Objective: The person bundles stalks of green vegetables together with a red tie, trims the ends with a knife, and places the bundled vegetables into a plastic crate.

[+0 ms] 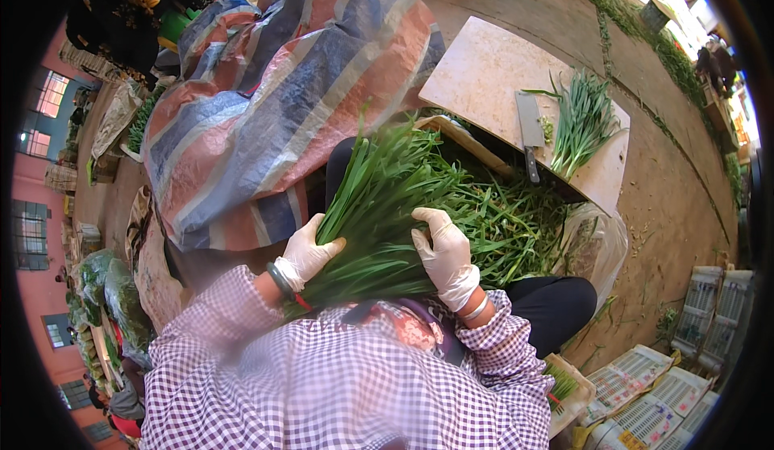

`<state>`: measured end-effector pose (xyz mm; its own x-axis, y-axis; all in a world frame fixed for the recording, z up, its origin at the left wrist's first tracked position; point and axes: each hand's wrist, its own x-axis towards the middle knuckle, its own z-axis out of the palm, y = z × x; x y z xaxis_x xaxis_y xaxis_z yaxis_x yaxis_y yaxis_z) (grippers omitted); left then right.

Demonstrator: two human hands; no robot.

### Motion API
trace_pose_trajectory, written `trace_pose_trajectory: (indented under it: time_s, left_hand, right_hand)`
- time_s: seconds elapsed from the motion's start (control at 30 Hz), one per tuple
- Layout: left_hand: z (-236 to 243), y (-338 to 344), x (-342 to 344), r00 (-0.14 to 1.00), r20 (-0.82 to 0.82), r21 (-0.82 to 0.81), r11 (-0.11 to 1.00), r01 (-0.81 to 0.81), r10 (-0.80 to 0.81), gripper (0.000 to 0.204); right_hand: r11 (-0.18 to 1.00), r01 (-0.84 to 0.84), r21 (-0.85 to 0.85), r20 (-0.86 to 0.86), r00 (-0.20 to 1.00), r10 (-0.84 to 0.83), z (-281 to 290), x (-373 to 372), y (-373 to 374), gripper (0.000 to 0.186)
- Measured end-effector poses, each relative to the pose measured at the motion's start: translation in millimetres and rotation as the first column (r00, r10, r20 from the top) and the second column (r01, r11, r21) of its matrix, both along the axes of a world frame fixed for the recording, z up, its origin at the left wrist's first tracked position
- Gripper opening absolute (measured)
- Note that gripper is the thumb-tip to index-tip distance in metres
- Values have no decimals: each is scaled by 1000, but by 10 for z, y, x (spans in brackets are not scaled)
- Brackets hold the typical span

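In the head view my left hand (pixel 310 253), white-gloved, grips a big loose bunch of long green leaves (pixel 363 192) at its left side. My right hand (pixel 440 252), also gloved, has its fingers curled into the same bunch on the right. Beneath and right lies a heap of cut greens (pixel 512 236) in a container lined with clear plastic (pixel 605 248). Behind it a pale cutting board (pixel 476 67) carries a cleaver (pixel 529 127) with a black handle, some chopped bits and a bundle of long greens (pixel 582 123).
A striped tarp (pixel 274 119) covers a pile at upper left. Plastic-wrapped greens (pixel 113 297) stand along the left. White plastic crates (pixel 645 393) lie at lower right beside a small tray of greens (pixel 564 385). Scattered leaves line the concrete floor (pixel 669 200) on the right.
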<state>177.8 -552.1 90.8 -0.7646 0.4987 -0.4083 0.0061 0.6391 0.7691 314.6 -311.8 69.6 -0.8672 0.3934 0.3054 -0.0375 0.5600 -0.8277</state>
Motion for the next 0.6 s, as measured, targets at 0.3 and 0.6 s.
trace_pose_trajectory:
  time_s: [0.3, 0.6]
  left_hand:
    - [-61, -24, -37, 997, 66, 86, 996, -38, 32, 48]
    - [11, 7, -53, 988, 152, 17, 1000, -22, 19, 50]
  right_hand:
    - [839, -329, 433, 73, 941, 331, 103, -75, 4, 32]
    - [956, -113, 269, 63, 993, 100, -10, -93, 72, 19]
